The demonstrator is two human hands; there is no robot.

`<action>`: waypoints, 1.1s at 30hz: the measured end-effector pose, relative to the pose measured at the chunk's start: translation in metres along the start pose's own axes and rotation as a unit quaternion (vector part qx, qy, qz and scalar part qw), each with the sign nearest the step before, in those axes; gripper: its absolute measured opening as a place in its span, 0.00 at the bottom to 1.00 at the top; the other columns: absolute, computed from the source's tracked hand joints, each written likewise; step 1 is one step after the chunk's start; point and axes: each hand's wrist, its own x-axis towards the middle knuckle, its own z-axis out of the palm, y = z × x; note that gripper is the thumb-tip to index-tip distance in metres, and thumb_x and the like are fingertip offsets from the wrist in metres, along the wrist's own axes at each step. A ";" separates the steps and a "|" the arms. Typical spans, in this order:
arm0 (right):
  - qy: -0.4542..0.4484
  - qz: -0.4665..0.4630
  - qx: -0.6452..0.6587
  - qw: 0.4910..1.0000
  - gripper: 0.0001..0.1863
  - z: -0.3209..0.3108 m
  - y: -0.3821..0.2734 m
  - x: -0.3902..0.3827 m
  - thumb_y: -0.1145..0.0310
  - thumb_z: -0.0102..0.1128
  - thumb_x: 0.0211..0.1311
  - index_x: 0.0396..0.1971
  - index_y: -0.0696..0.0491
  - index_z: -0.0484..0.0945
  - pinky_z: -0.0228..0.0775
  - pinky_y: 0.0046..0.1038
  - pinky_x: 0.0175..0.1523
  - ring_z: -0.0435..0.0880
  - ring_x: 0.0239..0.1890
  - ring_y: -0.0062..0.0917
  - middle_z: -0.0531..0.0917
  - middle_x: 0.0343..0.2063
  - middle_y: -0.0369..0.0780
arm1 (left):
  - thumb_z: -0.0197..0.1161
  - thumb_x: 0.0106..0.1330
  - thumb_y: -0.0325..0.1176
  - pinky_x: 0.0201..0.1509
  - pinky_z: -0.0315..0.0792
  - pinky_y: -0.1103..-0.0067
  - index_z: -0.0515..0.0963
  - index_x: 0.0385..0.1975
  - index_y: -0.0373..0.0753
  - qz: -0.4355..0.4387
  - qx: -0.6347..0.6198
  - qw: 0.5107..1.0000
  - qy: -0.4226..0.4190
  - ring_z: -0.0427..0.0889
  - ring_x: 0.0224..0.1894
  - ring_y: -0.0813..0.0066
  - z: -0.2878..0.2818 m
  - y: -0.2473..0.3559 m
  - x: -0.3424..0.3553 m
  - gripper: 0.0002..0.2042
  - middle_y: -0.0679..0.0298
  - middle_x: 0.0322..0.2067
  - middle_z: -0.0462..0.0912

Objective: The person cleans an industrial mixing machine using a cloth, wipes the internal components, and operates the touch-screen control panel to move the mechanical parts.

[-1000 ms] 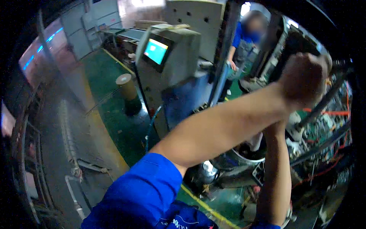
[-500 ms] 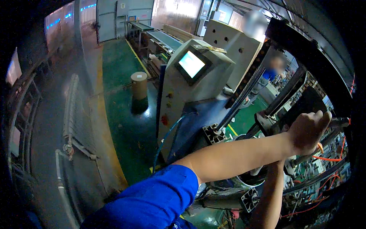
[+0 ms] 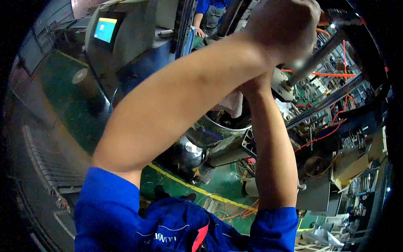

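My left hand (image 3: 285,29), blurred and with curled fingers, reaches up at the top of the view beside a dark machine frame (image 3: 338,19); what it grips is hidden. My left forearm crosses over my right hand (image 3: 256,80), whose fingers are hidden behind it. Below and left of my right hand, a whitish cloth or sheet (image 3: 233,105) lies at the rim of a round metal vessel (image 3: 224,126). A metal rod with a plate (image 3: 281,86) stands just right of that hand.
A control cabinet with a lit screen (image 3: 105,29) and a brown roll (image 3: 79,75) are at left. A co-worker (image 3: 210,17) stands behind the machine. Red hoses and frames (image 3: 344,96) crowd the right. Yellow-lined green floor (image 3: 189,176) shows below, with a grey grating (image 3: 46,164) at lower left.
The view has swung downward, showing more of my clothing and the floor, and the cabinet sits higher. My left hand now appears at the top, still with curled fingers.
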 end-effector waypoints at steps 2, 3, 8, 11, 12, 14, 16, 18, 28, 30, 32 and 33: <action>-0.004 0.008 -0.023 1.000 0.17 0.002 -0.018 -0.001 0.72 0.68 0.59 0.48 0.57 0.78 0.72 0.34 0.54 0.79 0.48 0.32 0.83 0.47 0.43 | 0.61 0.63 0.23 0.31 0.84 0.65 0.75 0.30 0.28 -0.012 0.023 1.000 0.004 0.89 0.30 0.49 -0.007 0.012 -0.003 0.04 0.44 0.22 0.83; -0.004 0.015 -0.024 1.000 0.17 0.001 -0.027 -0.008 0.73 0.70 0.57 0.47 0.56 0.79 0.72 0.34 0.54 0.80 0.47 0.31 0.84 0.45 0.43 | 0.62 0.62 0.23 0.31 0.84 0.65 0.76 0.30 0.28 -0.012 0.022 1.000 0.007 0.89 0.30 0.49 -0.009 0.014 -0.010 0.04 0.43 0.22 0.84; -0.058 -0.010 -0.236 0.970 0.11 -0.018 0.015 0.013 0.72 0.60 0.67 0.47 0.55 0.77 0.74 0.31 0.48 0.81 0.45 0.27 0.82 0.44 0.39 | 0.63 0.63 0.24 0.33 0.84 0.64 0.77 0.32 0.27 0.031 0.015 0.999 0.031 0.89 0.31 0.48 0.030 -0.011 0.001 0.05 0.40 0.27 0.84; -0.099 0.054 0.067 0.991 0.10 -0.016 0.013 0.019 0.69 0.56 0.70 0.47 0.54 0.76 0.74 0.31 0.48 0.81 0.46 0.27 0.82 0.44 0.38 | 0.63 0.64 0.24 0.33 0.85 0.65 0.78 0.34 0.27 0.017 0.011 1.000 -0.001 0.89 0.31 0.48 0.022 -0.016 0.002 0.06 0.40 0.27 0.84; -0.106 0.074 0.242 0.962 0.10 -0.015 0.008 0.025 0.68 0.55 0.70 0.48 0.54 0.76 0.74 0.31 0.48 0.80 0.46 0.27 0.82 0.44 0.38 | 0.63 0.65 0.25 0.34 0.85 0.65 0.78 0.36 0.27 0.048 0.036 0.997 0.045 0.89 0.31 0.49 0.019 -0.021 0.002 0.06 0.41 0.27 0.85; -0.082 0.123 0.481 0.864 0.11 -0.012 0.015 0.024 0.64 0.52 0.72 0.47 0.54 0.76 0.73 0.32 0.49 0.80 0.47 0.28 0.81 0.44 0.37 | 0.64 0.65 0.24 0.34 0.85 0.65 0.78 0.36 0.27 0.042 0.014 0.998 0.038 0.89 0.32 0.49 0.019 -0.022 0.001 0.06 0.41 0.28 0.85; -0.040 0.138 0.512 0.847 0.15 0.003 0.023 0.021 0.59 0.47 0.74 0.47 0.54 0.76 0.73 0.34 0.51 0.80 0.48 0.29 0.81 0.44 0.38 | 0.64 0.65 0.24 0.34 0.85 0.65 0.78 0.35 0.27 0.035 0.006 0.999 0.031 0.89 0.32 0.49 0.021 -0.022 0.001 0.06 0.41 0.28 0.85; -0.020 0.086 0.287 0.954 0.20 0.002 0.023 0.017 0.53 0.43 0.75 0.47 0.53 0.76 0.71 0.35 0.53 0.79 0.50 0.31 0.81 0.45 0.39 | 0.64 0.65 0.24 0.35 0.85 0.65 0.79 0.34 0.27 0.026 0.013 0.999 0.024 0.89 0.33 0.49 0.024 -0.023 0.001 0.05 0.41 0.28 0.85; -0.016 0.054 -0.140 0.988 0.16 -0.002 0.011 0.011 0.65 0.49 0.76 0.56 0.56 0.71 0.67 0.32 0.59 0.76 0.55 0.31 0.78 0.51 0.42 | 0.75 0.59 0.37 0.41 0.82 0.61 0.62 0.50 0.27 -0.044 -0.033 0.992 -0.115 0.86 0.38 0.44 0.029 -0.004 0.006 0.31 0.40 0.33 0.82; -0.009 0.045 -0.036 0.998 0.19 -0.003 0.022 0.013 0.65 0.54 0.73 0.57 0.58 0.70 0.70 0.34 0.57 0.78 0.51 0.33 0.81 0.48 0.44 | 0.76 0.59 0.41 0.40 0.82 0.63 0.67 0.47 0.27 -0.069 -0.053 0.988 -0.130 0.87 0.35 0.49 0.020 -0.001 0.008 0.28 0.45 0.30 0.82; -0.040 -0.001 -0.020 0.999 0.22 -0.006 0.028 0.017 0.64 0.57 0.71 0.58 0.60 0.69 0.72 0.37 0.54 0.82 0.48 0.36 0.83 0.45 0.47 | 0.77 0.50 0.46 0.40 0.83 0.58 0.71 0.50 0.37 0.026 0.029 0.999 0.025 0.87 0.36 0.43 0.035 -0.015 0.005 0.32 0.41 0.34 0.85; -0.037 0.009 -0.044 0.998 0.24 -0.008 0.020 0.013 0.63 0.57 0.70 0.59 0.60 0.68 0.73 0.39 0.52 0.83 0.47 0.40 0.83 0.44 0.49 | 0.80 0.47 0.51 0.40 0.83 0.58 0.64 0.52 0.40 -0.023 0.067 0.996 -0.052 0.87 0.39 0.42 0.041 -0.024 0.003 0.39 0.42 0.35 0.84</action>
